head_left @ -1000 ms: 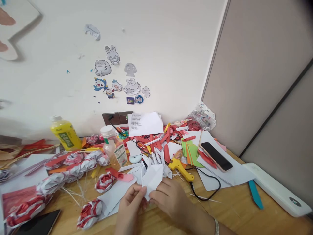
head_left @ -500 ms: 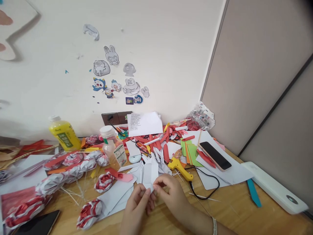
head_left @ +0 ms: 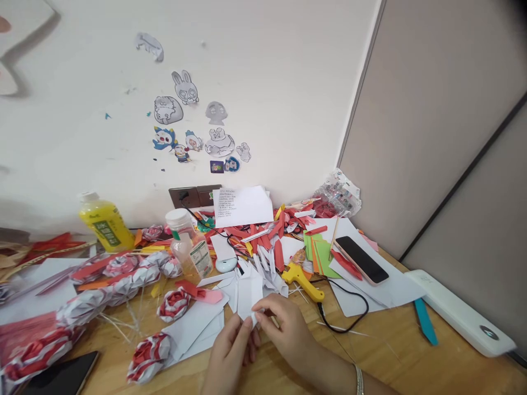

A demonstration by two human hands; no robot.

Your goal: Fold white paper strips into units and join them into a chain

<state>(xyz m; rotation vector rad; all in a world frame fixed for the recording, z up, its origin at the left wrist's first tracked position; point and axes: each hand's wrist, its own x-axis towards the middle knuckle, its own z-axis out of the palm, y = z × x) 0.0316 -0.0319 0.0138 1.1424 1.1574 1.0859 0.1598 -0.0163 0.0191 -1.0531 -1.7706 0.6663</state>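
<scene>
1. While pinching with both hands, holding folded white paper [head_left: 250,291] above the near part of the wooden table [head_left: 411,362], turned with its far end toward the wall.
2. With left hand [head_left: 230,346], clamping the lower left edge between thumb and fingers, thumb uppermost.
3. With right hand [head_left: 286,329], pressing thumb and index finger together on the lower right edge; wearing a pale bracelet [head_left: 359,379] at the wrist.
4. Just behind the paper, lying in a loose heap: white paper strips [head_left: 269,269], overlapped in view.
5. Right of the strips, lying on its side: yellow glue gun [head_left: 303,282], trailing a black cord [head_left: 322,315].
6. Left of both hands, near white sheets [head_left: 193,332]: two red-and-white paper flowers [head_left: 149,356].
7. Farther back, standing apart: clear jar [head_left: 190,247] and yellow bottle [head_left: 106,225].
</scene>
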